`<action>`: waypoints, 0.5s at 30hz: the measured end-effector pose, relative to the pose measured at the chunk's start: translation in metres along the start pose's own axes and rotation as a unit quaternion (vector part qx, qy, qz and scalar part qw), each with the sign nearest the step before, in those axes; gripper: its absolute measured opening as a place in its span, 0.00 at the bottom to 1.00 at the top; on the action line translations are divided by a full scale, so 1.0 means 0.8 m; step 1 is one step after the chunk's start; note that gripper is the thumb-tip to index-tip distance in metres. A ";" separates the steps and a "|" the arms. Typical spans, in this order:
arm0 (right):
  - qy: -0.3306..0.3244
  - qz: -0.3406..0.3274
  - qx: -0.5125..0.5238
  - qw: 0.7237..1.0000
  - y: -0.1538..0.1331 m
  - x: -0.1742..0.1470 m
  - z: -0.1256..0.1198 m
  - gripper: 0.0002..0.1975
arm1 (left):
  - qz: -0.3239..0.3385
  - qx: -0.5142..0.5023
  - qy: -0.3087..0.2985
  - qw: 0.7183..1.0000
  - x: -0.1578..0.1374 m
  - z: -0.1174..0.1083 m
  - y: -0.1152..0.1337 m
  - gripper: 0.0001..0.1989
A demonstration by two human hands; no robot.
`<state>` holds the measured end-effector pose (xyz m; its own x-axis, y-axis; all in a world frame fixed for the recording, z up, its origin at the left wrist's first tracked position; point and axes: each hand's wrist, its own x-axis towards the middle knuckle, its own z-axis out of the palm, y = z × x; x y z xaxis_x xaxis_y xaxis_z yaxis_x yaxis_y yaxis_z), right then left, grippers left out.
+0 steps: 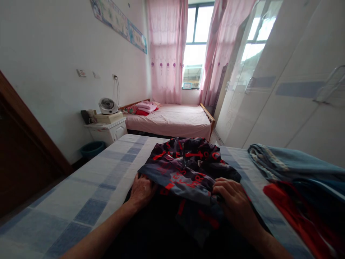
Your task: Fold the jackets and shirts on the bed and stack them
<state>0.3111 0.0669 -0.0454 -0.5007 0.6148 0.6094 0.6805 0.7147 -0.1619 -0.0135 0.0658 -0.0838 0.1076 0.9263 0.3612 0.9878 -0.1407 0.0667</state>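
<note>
Keeping the jacket (188, 174) evenly taut is advised, gripped as it is by left hand (141, 190) at eight o'clock, right hand (232, 196) at four.

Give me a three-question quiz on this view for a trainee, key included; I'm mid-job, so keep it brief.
1. True or false: the left hand and the right hand both touch the patterned jacket.

2. Fill in the colour: the curtains hanging at the window are ____.

3. Multiple choice: as the person sees it, where does the red garment lie?
A) left of the jacket
B) on top of the jacket
C) right of the jacket

Key: 1 true; 2 pink; 3 C.
</note>
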 end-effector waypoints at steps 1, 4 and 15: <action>0.004 0.008 -0.003 1.000 0.002 -0.002 -0.001 0.04 | 0.005 0.003 -0.002 1.000 0.000 -0.003 0.002 0.14; 0.023 0.045 -0.006 0.999 0.010 -0.008 -0.004 0.03 | 0.019 0.019 -0.017 0.999 -0.005 -0.018 0.021 0.12; 0.006 0.080 0.035 0.996 0.003 0.008 0.000 0.07 | -0.077 -0.371 -0.241 0.894 -0.034 -0.028 0.116 0.11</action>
<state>0.3095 0.0725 -0.0417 -0.3826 0.7193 0.5798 0.7116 0.6297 -0.3116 0.0725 0.0193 -0.0666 0.1900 0.9724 -0.1352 0.6676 -0.0270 0.7441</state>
